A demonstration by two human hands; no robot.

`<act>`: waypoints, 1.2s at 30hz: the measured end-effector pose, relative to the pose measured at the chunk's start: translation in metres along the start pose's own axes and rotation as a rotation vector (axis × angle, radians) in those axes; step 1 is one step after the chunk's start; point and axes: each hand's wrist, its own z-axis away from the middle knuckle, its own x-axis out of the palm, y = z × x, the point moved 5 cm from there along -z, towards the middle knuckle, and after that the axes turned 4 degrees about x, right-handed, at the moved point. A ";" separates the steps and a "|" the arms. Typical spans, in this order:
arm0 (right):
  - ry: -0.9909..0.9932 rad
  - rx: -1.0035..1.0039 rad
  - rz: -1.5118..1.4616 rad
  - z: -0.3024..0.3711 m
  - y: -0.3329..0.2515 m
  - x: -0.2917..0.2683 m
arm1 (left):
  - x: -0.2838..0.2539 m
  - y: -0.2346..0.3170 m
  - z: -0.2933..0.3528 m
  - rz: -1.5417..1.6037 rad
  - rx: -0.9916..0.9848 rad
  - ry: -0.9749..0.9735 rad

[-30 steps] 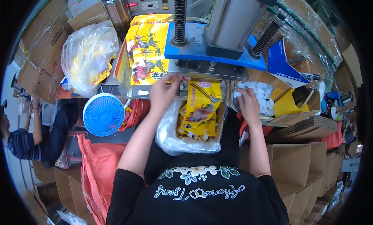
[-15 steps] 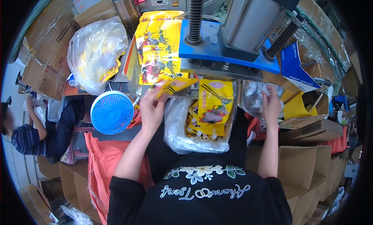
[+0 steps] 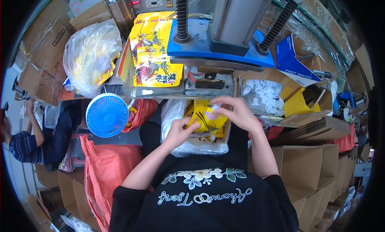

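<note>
Clock is centered on the held yellow pouch (image 3: 204, 123), hands are o'clock around it. Pouch sits above the plastic-lined box (image 3: 200, 149) in the person's lap, more yellow pouches inside; can't tell if it touches them. Left hand (image 3: 178, 132) at 8: thumb and fingers closed narrow on the pouch's edge. Right hand (image 3: 237, 113) at 3, fingertips reaching to 1: pinched narrow on a small white piece (image 3: 215, 107) at the pouch's top edge, detail partly hidden by the fingers. Surface: metal worktop (image 3: 156, 91) at 11, stack of yellow pouches (image 3: 154, 51) lying on it, overlapping. 12: press (image 3: 218, 47), blue plate, spring posts either side, metal block (image 3: 211, 85) below it. 2: clear tray (image 3: 262, 95) of loose white caps, blue carton (image 3: 288, 59) beyond. 10: clear bag (image 3: 92, 55) with yellow stuff inside. 9: blue desk fan (image 3: 107, 115), face up toward the camera. 8: red sack (image 3: 106, 162), crumpled. Room: control panel (image 3: 148, 4) far at 11, green light lit, jar (image 3: 121, 16) just beside. 3: flat cardboard stack (image 3: 317, 131); 4: open cartons (image 3: 300, 164) in rows. Far 9: seated co-worker (image 3: 25, 145), striped shirt, arms raised.
</note>
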 end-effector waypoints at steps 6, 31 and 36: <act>0.508 0.151 0.102 0.010 0.035 -0.056 | 0.005 0.016 -0.048 0.466 -0.177 0.190; 0.523 0.114 -0.149 0.010 0.036 -0.045 | -0.096 0.032 -0.009 -0.162 0.199 0.461; 0.225 -0.025 -0.007 0.002 -0.021 -0.002 | -0.050 0.014 0.000 -0.172 0.062 0.300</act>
